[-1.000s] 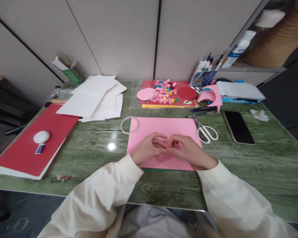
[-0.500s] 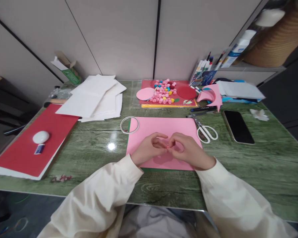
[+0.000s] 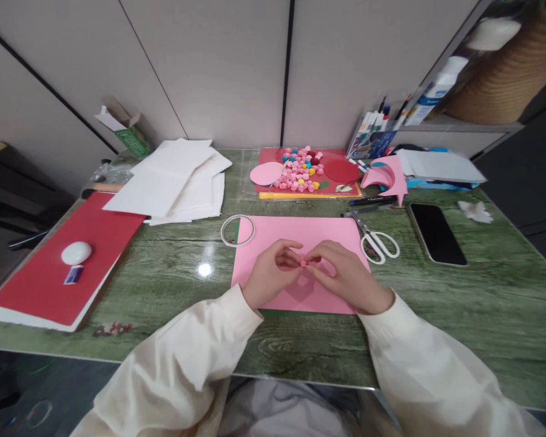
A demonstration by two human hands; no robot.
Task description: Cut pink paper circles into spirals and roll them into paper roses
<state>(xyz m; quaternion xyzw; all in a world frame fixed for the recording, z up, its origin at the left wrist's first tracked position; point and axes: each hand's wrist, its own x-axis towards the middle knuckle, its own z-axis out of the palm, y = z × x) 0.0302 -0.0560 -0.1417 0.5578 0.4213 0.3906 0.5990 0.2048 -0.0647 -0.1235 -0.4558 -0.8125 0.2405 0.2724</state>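
Over a pink sheet of paper (image 3: 259,243), both hands meet fingertip to fingertip. My left hand (image 3: 275,273) is closed in a pinch on one side of a small pink paper star (image 3: 303,264). On its other side, my right hand (image 3: 343,273) pinches it between thumb and fingers. Fingertips hide part of it, so its exact shape is hard to make out. Beyond the sheet, several similar paper stars (image 3: 295,176), mostly pink with some blue and yellow, lie heaped on a red backing. A roll of tape (image 3: 224,230) overlaps the sheet's far left corner.
White-handled scissors (image 3: 384,246) and a phone (image 3: 438,233) lie to the right. A pink paper offcut (image 3: 395,170) sits near the pens (image 3: 375,124). White sheets (image 3: 164,176) and a red sheet (image 3: 50,291) bearing a white round object (image 3: 76,252) are on the left.
My fingertips have shifted slightly left and up, and the small pink paper star shows more clearly between them. Objects on the table have stayed in place.
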